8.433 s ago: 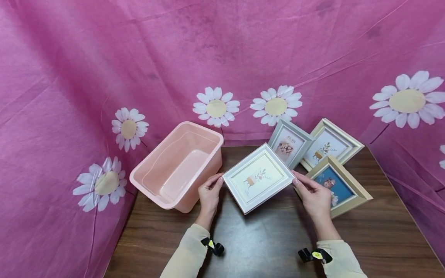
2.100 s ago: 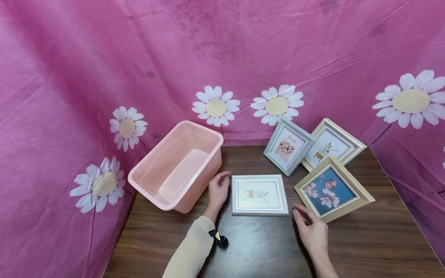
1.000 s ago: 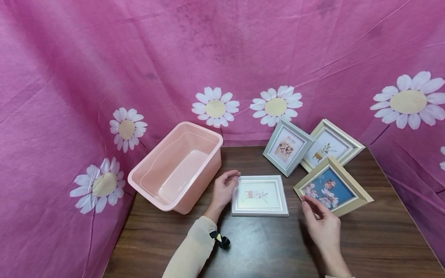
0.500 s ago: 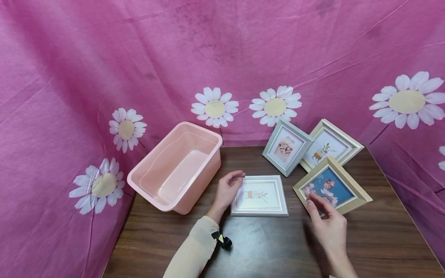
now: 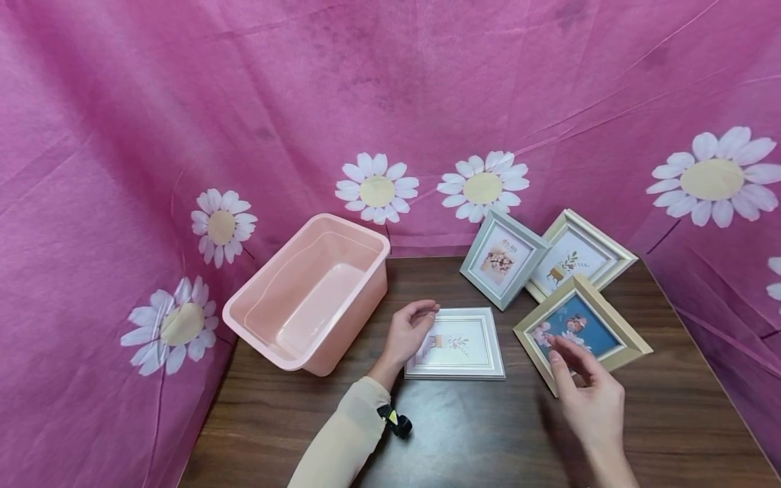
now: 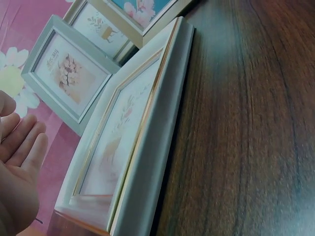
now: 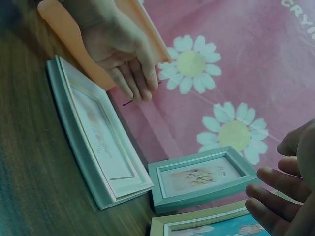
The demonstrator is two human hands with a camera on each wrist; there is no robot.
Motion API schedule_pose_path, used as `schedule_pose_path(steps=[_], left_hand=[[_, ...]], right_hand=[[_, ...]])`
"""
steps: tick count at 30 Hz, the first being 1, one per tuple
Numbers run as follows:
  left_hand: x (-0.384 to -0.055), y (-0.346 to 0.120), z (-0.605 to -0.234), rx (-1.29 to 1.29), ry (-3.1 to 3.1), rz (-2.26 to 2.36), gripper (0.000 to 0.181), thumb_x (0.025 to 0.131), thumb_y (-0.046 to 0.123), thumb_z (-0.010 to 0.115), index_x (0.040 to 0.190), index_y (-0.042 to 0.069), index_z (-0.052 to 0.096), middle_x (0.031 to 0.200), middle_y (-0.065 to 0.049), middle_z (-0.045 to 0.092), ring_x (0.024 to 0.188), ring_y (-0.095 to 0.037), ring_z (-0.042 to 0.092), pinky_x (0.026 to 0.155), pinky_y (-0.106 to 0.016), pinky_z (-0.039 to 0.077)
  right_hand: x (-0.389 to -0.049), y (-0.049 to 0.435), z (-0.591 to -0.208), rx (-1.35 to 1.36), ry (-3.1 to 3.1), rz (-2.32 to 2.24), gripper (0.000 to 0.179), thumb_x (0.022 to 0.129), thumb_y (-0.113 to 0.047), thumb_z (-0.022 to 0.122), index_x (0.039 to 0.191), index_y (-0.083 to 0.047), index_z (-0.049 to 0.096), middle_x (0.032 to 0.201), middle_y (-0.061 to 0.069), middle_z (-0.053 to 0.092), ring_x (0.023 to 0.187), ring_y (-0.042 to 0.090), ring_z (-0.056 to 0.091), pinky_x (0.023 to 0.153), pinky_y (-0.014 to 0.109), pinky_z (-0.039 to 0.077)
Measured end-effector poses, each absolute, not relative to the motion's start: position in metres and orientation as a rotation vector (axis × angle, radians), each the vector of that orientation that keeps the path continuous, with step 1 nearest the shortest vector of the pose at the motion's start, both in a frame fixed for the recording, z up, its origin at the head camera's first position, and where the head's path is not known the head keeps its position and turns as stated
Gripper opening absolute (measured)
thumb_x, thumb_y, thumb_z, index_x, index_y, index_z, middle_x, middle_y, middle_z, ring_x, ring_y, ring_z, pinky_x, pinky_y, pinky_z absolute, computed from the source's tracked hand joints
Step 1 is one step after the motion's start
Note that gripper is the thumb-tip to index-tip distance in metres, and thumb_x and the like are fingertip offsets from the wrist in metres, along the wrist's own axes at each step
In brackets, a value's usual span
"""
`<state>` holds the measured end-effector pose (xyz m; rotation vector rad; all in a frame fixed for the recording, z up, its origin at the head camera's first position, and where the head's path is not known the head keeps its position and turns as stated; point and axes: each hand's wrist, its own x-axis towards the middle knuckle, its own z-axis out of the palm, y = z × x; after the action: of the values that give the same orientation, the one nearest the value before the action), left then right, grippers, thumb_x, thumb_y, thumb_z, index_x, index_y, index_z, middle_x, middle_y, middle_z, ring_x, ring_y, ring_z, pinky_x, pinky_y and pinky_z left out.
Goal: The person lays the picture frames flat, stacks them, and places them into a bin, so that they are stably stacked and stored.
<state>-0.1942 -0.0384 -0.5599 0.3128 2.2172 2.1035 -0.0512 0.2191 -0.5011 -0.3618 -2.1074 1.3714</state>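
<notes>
A white picture frame [image 5: 464, 344] lies flat on the table, picture side up. My left hand [image 5: 407, 337] hovers over its left edge, fingers loosely bent and holding nothing; in the left wrist view that hand [image 6: 18, 182] is apart from the frame. To the right, my right hand [image 5: 590, 396] is held in front of a tan frame [image 5: 613, 362] with a blue flower picture, hiding part of it. In the right wrist view the fingers of that hand [image 7: 288, 194] are loosely spread, nothing between them. Behind stand a grey-green frame [image 5: 477, 261] and a cream frame [image 5: 616, 245].
Left of the hands sits a pink plastic tub [image 5: 356, 318] with nothing visible inside. The brown wooden table [image 5: 464, 434] meets a pink daisy-printed cloth [image 5: 390, 88] at the back and sides. The three tilted frames crowd together at the back right.
Earlier both hands held the white frame tilted up; it then came to lie on the table. Since then my left hand has shifted right over its edge, and my right hand right toward the tan frame.
</notes>
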Motion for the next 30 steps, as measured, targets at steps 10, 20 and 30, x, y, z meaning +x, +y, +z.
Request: schedule_pose_path(steps=[10,20,30], left_hand=[[-0.192,-0.026,-0.558,0.342,2.165,2.11,0.029,0.102,-0.001,0.065,0.129,-0.012,0.069,0.126,-0.032,0.074,0.123,-0.047,0.071,0.098,-0.014,0.055],[-0.191,-0.015,-0.558,0.385,2.141,2.107,0.03,0.101,-0.002,0.064,0.129,-0.013,0.069,0.126,-0.033,0.074,0.123,-0.047,0.07,0.1,-0.017,0.056],[-0.191,-0.005,-0.558,0.418,2.15,2.02,0.029,0.103,0.002,0.065,0.129,-0.011,0.07,0.128,-0.031,0.074,0.123,-0.044,0.071,0.099,-0.013,0.054]], right_hand=[[-0.048,0.226,-0.491,-0.34,-2.069,1.336,0.028,0.094,0.006,0.073,0.121,0.003,0.079,0.11,-0.036,0.074,0.093,-0.02,0.069,0.072,-0.001,0.048],[-0.046,0.236,-0.485,-0.384,-2.025,1.292,0.028,0.094,0.006,0.074,0.122,0.005,0.078,0.104,-0.042,0.071,0.092,-0.021,0.067,0.077,0.0,0.048],[-0.043,0.243,-0.478,-0.399,-1.967,1.284,0.025,0.096,0.004,0.073,0.12,0.005,0.079,0.103,-0.04,0.073,0.092,-0.017,0.071,0.082,0.001,0.051]])
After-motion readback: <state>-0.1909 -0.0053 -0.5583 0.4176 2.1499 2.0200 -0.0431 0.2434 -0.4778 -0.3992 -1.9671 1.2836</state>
